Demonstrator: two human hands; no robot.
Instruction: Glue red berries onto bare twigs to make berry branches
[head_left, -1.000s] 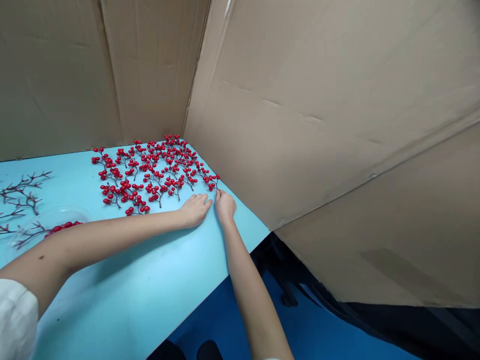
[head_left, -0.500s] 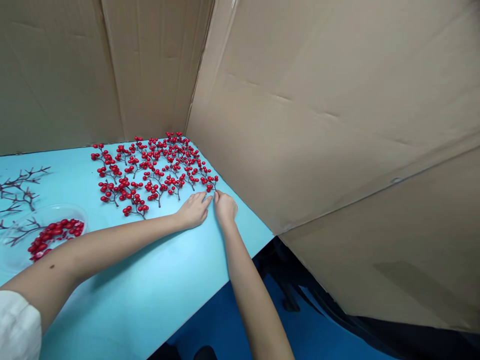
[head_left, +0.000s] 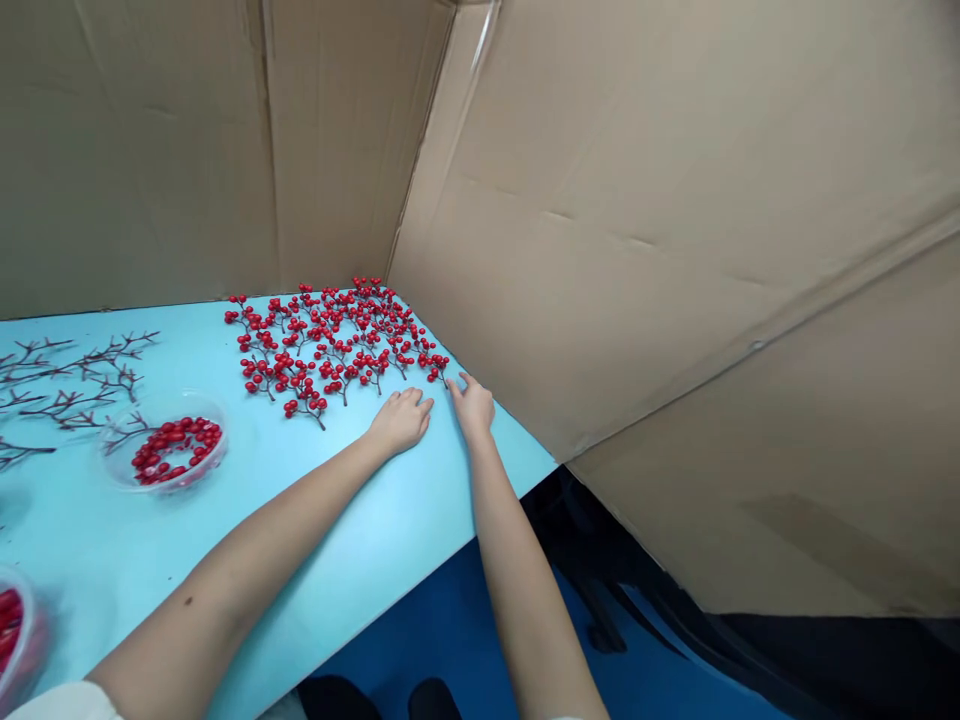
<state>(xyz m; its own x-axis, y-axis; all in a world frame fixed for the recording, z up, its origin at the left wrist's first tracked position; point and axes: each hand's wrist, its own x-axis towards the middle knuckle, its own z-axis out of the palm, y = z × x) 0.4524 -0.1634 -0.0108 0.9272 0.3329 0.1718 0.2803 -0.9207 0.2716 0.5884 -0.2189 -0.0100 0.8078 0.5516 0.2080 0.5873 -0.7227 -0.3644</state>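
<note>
My left hand [head_left: 403, 418] rests on the table, palm down and holding nothing, with its fingers loosely bent and the thumb a little apart. Just to its right is my right hand [head_left: 473, 405], thumb and forefinger slightly parted beside the stem of a red berry sprig [head_left: 437, 368]. That sprig lies at the near right end of a spread of artificial berry sprigs [head_left: 337, 345], red berries on dark brown stems. Another sprig [head_left: 306, 404] lies at the spread's near left, its stem pointing toward me.
Left of my arms, a clear plastic bowl [head_left: 220, 462] holds loose red berries, with a bare twig leaning in it. Several bare brown branches [head_left: 75, 375] lie beyond. A second tub [head_left: 30, 630] of red pieces is at the left edge. Cardboard walls [head_left: 570, 300] border the blue table [head_left: 360, 540].
The view has swung left, showing more bowl and branches. My right thumb and forefinger have parted from the sprig's stem. My left hand has shifted slightly away from the sprigs.
</note>
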